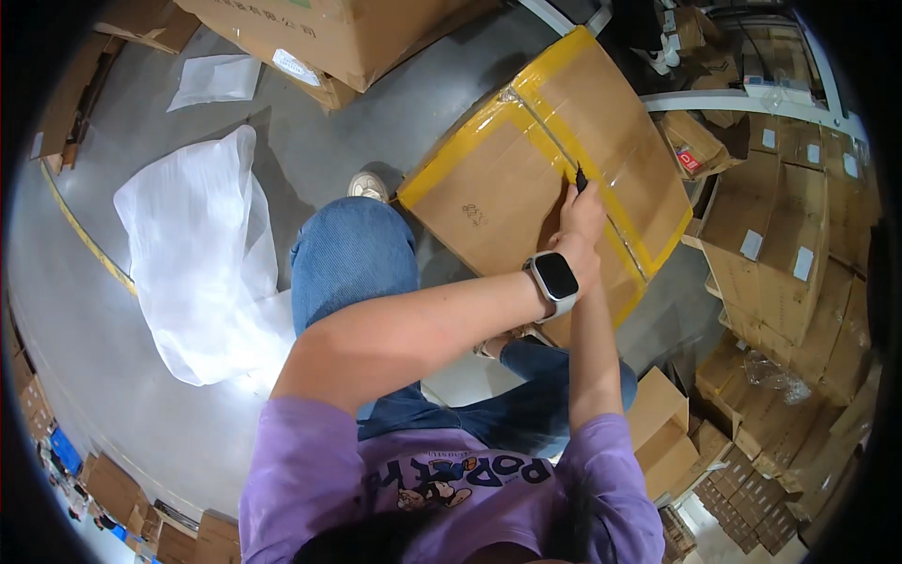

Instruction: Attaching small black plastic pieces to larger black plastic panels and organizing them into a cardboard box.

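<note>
A large brown cardboard box (484,183) with yellow tape along its edges and middle seam lies on the floor before me. A dark slit runs along that seam. My right hand (588,211) is closed round a small black tool that looks like a box cutter (581,179), over the seam. My left hand (578,252), with a watch (554,277) on its wrist, crosses over and lies against my right hand and wrist. Its fingers are mostly hidden. The cutter's tip is too small to make out clearly.
White translucent wrapping (197,254) lies on the grey floor at left, with a smaller white sheet (216,80) beyond. Another big carton (310,38) stands at the back. Stacked cartons (770,235) and a white metal frame (695,101) line the right. My bent knee (352,254) is beside the box.
</note>
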The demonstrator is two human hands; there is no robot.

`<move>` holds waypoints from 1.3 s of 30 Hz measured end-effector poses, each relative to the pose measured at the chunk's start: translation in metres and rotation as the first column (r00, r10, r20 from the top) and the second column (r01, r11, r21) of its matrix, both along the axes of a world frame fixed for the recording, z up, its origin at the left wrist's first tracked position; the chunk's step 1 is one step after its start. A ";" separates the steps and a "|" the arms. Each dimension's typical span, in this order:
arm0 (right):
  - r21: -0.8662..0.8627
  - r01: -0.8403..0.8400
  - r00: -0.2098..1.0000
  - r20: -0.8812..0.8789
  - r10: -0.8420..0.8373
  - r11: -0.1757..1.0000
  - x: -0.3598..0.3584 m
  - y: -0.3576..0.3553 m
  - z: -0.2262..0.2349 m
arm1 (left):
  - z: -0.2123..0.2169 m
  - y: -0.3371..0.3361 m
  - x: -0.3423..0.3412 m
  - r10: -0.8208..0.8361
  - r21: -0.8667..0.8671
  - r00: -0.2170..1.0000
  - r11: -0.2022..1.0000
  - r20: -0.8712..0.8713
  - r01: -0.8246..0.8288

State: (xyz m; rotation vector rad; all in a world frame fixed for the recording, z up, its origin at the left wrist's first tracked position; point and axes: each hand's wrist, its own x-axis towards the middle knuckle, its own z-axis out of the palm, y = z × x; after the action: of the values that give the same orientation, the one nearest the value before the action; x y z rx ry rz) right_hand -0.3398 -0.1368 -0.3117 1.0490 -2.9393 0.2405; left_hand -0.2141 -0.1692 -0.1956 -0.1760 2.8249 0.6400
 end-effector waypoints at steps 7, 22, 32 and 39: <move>-0.123 -0.023 0.995 0.097 0.035 0.992 -0.048 0.006 0.035 | 0.015 -0.024 0.026 -0.110 -0.051 0.986 0.993 -0.128 0.104; -0.428 0.097 0.918 0.388 0.086 0.899 0.179 0.107 0.228 | 0.103 0.003 0.140 -0.098 0.063 0.550 0.962 -0.829 0.267; -0.690 0.392 0.812 0.570 0.124 0.608 0.307 0.185 0.181 | 0.029 0.018 0.176 -0.041 0.037 0.972 0.998 -0.230 0.051; -0.596 0.517 0.701 0.707 0.096 0.614 0.327 0.199 0.137 | -0.030 0.049 0.190 -0.030 -0.112 0.984 0.994 -0.177 0.010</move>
State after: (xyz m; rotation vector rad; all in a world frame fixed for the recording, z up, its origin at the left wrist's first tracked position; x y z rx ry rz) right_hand -0.0132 0.0626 -0.1746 0.4459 -2.8066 2.0742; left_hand -0.0243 -0.1198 -0.2258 -0.1142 3.0330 0.5195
